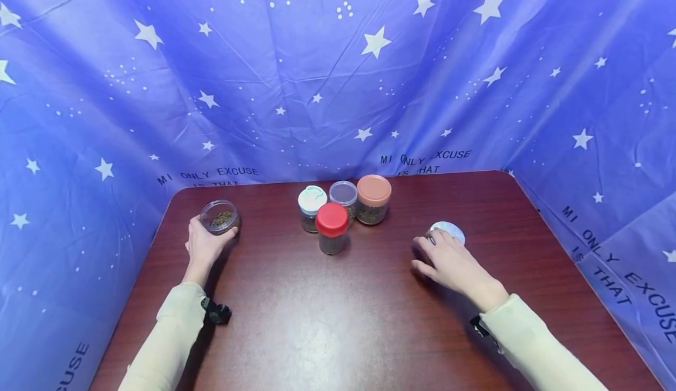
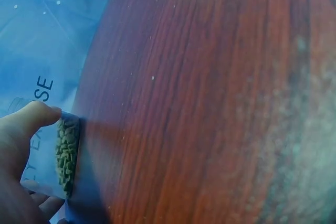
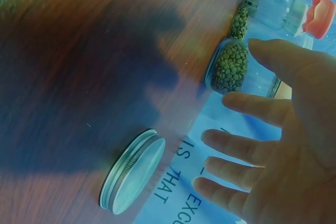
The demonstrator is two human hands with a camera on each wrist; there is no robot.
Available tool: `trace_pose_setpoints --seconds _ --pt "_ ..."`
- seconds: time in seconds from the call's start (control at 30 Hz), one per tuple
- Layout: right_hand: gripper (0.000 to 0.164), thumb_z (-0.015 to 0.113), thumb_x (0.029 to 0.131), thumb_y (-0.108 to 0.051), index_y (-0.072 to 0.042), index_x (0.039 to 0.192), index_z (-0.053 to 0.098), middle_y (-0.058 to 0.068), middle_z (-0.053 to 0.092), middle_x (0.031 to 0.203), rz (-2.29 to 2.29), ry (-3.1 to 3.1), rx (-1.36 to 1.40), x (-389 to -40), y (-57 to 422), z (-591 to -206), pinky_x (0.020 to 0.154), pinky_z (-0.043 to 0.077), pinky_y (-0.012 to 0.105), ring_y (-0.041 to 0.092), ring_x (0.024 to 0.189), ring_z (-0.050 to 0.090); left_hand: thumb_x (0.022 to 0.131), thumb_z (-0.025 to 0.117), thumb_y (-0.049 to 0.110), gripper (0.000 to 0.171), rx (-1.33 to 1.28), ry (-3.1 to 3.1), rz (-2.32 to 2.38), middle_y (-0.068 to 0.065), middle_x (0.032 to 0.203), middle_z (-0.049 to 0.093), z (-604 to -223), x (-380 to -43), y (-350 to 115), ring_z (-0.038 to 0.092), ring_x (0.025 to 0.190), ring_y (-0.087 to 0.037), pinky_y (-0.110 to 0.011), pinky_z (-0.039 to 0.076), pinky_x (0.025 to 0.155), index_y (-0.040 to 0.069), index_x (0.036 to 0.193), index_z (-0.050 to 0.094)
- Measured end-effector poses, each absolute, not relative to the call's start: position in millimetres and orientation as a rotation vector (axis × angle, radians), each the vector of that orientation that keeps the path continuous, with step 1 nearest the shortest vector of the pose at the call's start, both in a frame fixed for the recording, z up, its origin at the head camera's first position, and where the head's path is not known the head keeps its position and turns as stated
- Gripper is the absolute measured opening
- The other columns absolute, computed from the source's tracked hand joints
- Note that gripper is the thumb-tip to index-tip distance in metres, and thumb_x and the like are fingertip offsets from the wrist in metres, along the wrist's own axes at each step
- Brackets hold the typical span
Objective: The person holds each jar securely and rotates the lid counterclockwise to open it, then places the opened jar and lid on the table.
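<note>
At the table's far left, my left hand (image 1: 207,243) grips an uncapped clear jar (image 1: 223,218) with brownish-green pellets in the bottom. The left wrist view shows the thumb across the side of this jar (image 2: 67,156), which stands upright on the wood. On the right side, my right hand (image 1: 451,262) hovers by a round silver-white lid (image 1: 450,230) and partly covers it in the head view. From the right wrist, that lid (image 3: 137,174) lies on the table, apart from the spread, fairly straight fingers (image 3: 239,137). Nothing is in this hand.
A cluster of jars stands at the back centre: one red-lidded (image 1: 332,221), one white-lidded (image 1: 313,200), one with a clear lid (image 1: 344,192) and one orange-lidded (image 1: 374,191). A blue star-printed curtain (image 1: 317,86) borders the brown table (image 1: 317,320).
</note>
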State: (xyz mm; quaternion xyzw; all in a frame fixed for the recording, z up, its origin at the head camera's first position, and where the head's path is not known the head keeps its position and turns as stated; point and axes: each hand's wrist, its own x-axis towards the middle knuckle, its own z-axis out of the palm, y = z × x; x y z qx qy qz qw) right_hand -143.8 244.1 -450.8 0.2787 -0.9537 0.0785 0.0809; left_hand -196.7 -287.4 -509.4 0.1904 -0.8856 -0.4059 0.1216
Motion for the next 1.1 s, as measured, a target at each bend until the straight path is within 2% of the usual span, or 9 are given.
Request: trace_pose_setpoints --seconds 0.17,0.37,0.7,0.87,1.1 --pt "0.037 0.079 0.089 -0.029 -0.005 0.115 0.069 0.016 0.062 0.103 0.228 -2.842 0.842 -145.1 243.4 -454.2 0.086 0.05 0.058 0.037 0.098 0.06 0.081 0.085 0.028 0.095 0.551 -2.585 -1.183 -0.035 0.147 0.04 -509.6 -196.5 -287.9 0.042 0.135 -0.053 -0.064 0.026 0.11 -0.01 0.15 0.032" --pt "0.038 0.078 0.09 -0.028 -0.003 0.118 0.069 0.019 0.062 0.106 0.242 -2.859 0.835 -144.6 241.1 -456.0 0.086 0.051 0.058 0.038 0.097 0.06 0.08 0.087 0.029 0.098 0.531 -2.531 -1.205 -0.034 0.146 0.038 -508.6 -190.8 -287.7 0.037 0.138 -0.048 -0.067 0.025 0.11 -0.01 0.15 0.031" --pt "0.038 0.08 0.089 -0.027 -0.003 0.116 0.069 0.016 0.063 0.105 0.266 -2.83 0.864 -143.4 238.2 -456.0 0.087 0.051 0.057 0.037 0.097 0.063 0.074 0.09 0.031 0.093 0.561 -2.391 -0.967 -0.031 0.139 0.043 -500.3 -177.3 -272.1 0.039 0.129 -0.049 -0.065 0.03 0.097 -0.004 0.144 0.04" --pt "0.038 0.08 0.089 -0.027 -0.003 0.116 0.069 0.016 0.063 0.104 0.261 -2.821 0.878 -143.5 235.5 -456.2 0.085 0.052 0.055 0.035 0.097 0.062 0.079 0.084 0.028 0.078 0.49 -2.331 -0.825 -0.031 0.133 0.048 -490.4 -170.2 -255.0 0.044 0.121 -0.051 -0.065 0.03 0.093 -0.003 0.14 0.046" --pt "0.044 0.077 0.091 -0.032 -0.001 0.122 0.068 0.018 0.064 0.108 0.231 -2.801 0.836 -138.1 223.5 -455.8 0.084 0.053 0.057 0.037 0.102 0.062 0.09 0.066 0.021 0.052 0.168 -2.334 -0.759 -0.028 0.126 0.059 -471.2 -151.2 -213.1 0.053 0.114 -0.048 -0.063 0.034 0.09 -0.004 0.134 0.055"
